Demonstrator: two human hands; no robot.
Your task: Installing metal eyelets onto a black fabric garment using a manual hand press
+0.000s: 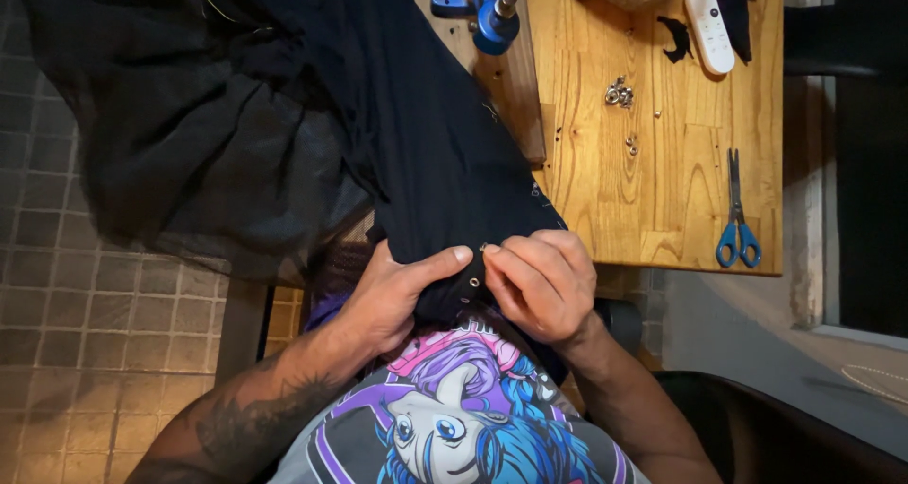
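Item: dark navy fabric garment (416, 134), hem at 6 o'clock. Left hand (392, 300) and right hand (541, 281) both closed, pinching the hem around one small metal eyelet (474, 281), apparently seated. Loose silver eyelets (619, 93) remain at 1 o'clock on the wooden table (662, 200); blue-handled scissors (737, 215) at 3.

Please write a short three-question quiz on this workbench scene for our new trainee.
1. True or false: both hands pinch the edge of the dark ribbed fabric garment around a small round metal eyelet.
2. Which tool lies alone near the right edge of the wooden tabletop? A) blue-handled scissors B) a hammer C) a ruler
3. Fill in: the white oblong remote control lies at the table's ____ end, seen from the person.

Key: 1 true: left hand and right hand meet there. 2 A, the scissors. 3 far.
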